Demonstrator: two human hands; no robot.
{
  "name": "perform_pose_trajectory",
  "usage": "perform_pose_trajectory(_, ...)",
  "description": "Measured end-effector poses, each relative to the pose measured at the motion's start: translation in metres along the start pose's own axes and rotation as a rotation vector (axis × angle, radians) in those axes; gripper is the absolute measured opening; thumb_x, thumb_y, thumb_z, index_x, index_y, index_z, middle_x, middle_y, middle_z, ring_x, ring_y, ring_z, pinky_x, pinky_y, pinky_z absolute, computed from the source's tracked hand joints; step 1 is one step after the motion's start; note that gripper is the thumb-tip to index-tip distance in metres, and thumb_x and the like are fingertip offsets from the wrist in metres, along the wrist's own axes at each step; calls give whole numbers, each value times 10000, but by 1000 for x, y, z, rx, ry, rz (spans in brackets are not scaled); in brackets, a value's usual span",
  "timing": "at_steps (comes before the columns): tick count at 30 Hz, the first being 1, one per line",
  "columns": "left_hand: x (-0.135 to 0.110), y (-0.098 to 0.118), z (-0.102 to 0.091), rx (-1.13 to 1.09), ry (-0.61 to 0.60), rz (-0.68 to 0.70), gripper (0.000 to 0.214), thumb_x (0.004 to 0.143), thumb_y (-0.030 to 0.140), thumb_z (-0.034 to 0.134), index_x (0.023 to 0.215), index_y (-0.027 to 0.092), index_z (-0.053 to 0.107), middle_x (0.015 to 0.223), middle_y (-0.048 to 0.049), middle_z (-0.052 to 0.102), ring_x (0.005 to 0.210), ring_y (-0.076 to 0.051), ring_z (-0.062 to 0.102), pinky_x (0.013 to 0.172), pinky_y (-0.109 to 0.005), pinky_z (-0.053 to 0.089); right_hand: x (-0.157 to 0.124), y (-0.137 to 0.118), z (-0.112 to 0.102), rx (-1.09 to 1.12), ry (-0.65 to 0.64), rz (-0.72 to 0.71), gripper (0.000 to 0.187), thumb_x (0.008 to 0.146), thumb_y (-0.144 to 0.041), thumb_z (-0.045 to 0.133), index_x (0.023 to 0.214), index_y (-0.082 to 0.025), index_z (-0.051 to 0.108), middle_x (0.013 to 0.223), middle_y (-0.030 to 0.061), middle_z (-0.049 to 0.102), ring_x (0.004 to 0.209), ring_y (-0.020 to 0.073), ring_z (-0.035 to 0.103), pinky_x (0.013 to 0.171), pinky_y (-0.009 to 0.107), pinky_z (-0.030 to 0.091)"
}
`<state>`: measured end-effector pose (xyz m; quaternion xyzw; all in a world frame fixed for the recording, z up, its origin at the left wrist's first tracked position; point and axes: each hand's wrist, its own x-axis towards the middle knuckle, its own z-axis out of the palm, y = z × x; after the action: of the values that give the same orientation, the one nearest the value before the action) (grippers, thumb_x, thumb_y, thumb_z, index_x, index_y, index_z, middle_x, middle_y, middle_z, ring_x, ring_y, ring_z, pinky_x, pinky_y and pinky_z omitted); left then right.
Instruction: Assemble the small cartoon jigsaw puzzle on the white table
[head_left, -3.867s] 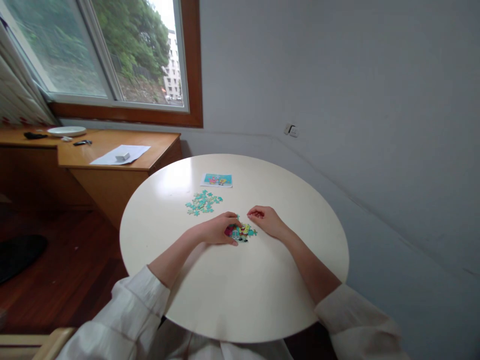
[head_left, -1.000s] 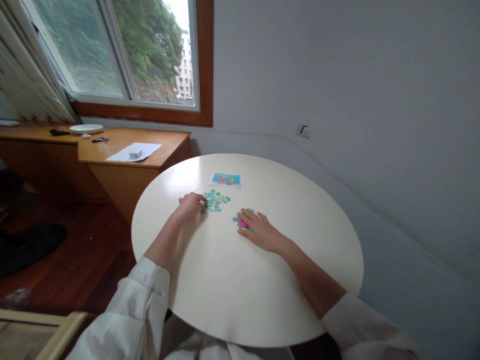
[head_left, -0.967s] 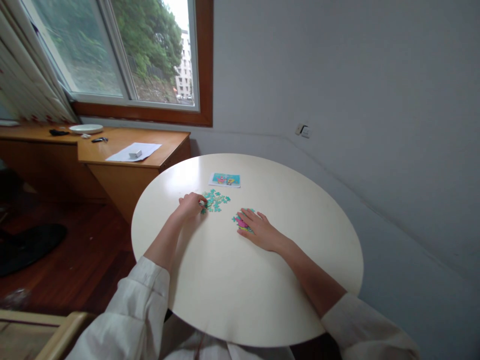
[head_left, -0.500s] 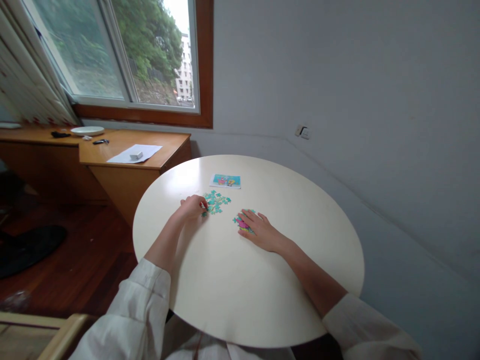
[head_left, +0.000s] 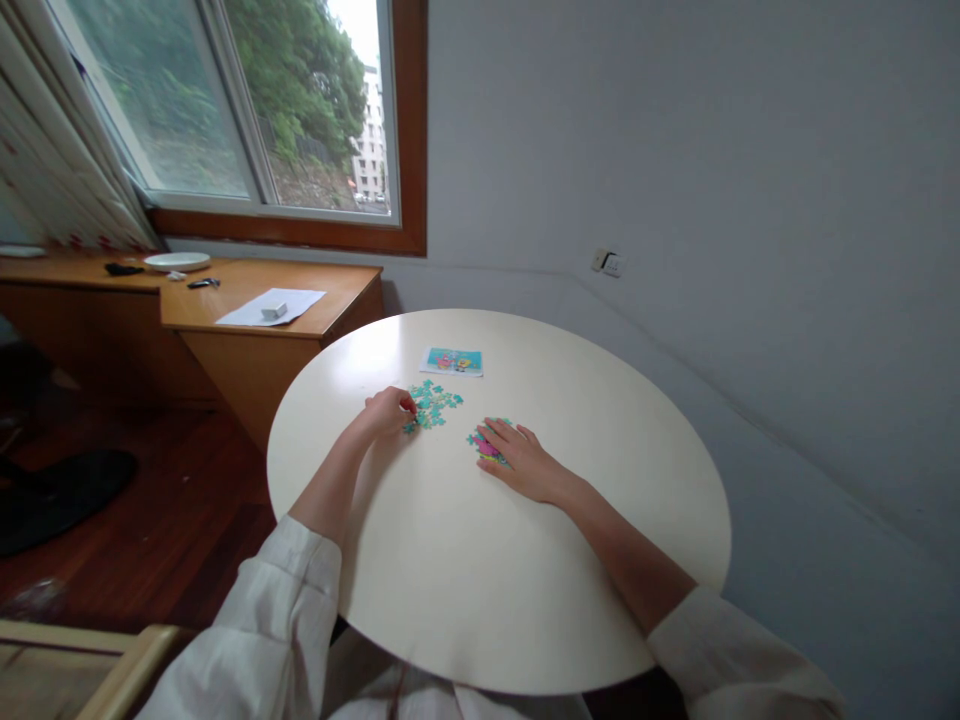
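My left hand (head_left: 388, 411) is at the left edge of a loose pile of teal and green jigsaw puzzle pieces (head_left: 435, 402). Its thumb and fingers are pinched together on a small puzzle piece, mostly hidden by the fingertips. Flat over a partly joined puzzle (head_left: 489, 446) with pink, yellow and teal parts lies my right hand (head_left: 517, 458), fingers outstretched. It covers much of that section's right side. Beyond the pile, a picture card (head_left: 453, 361) shows pink and yellow cartoon figures on a blue ground.
Everything lies on a round cream table (head_left: 480, 580). To the left, a wooden desk (head_left: 352, 290) holds a paper sheet (head_left: 304, 300), a small white box (head_left: 274, 311) and a white plate (head_left: 177, 262). A wall (head_left: 787, 300) runs close on the right.
Both hands stay in nearly the same spots. The fingers of my left hand have shifted slightly at the edge of the loose pieces.
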<state>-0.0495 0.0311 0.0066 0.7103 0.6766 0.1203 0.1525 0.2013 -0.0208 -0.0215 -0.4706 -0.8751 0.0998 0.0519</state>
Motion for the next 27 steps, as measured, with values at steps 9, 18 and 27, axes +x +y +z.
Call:
perform_pose_trajectory(9, 5, -4, 6, -88, 23, 3, 205, 640, 177, 528, 797, 159, 658, 737, -29, 655, 679, -159, 571, 622, -238, 417, -1, 0, 0, 12, -5, -3, 638, 839, -565, 222, 1361, -198, 231, 1435, 83, 188, 1321, 205, 135, 1053, 426, 101)
perform_pose_trajectory(18, 7, -4, 6, -236, 168, 44, 112, 659, 186, 516, 720, 158, 606, 692, -22, 625, 646, -143, 557, 592, -241, 408, -1, 3, 0, 49, 10, -21, 622, 846, -553, 218, 1365, -211, 214, 1433, 80, 195, 1320, 202, 141, 1055, 428, 95)
perform_pose_trajectory(27, -5, 22, 13, -791, 92, 260, 116, 604, 205, 588, 655, 133, 514, 493, 44, 479, 446, -66, 426, 452, -189, 320, 6, 12, 3, 341, 414, -41, 416, 856, -413, 350, 1191, -204, 483, 1206, 84, 516, 1129, 198, 449, 965, 378, 315)
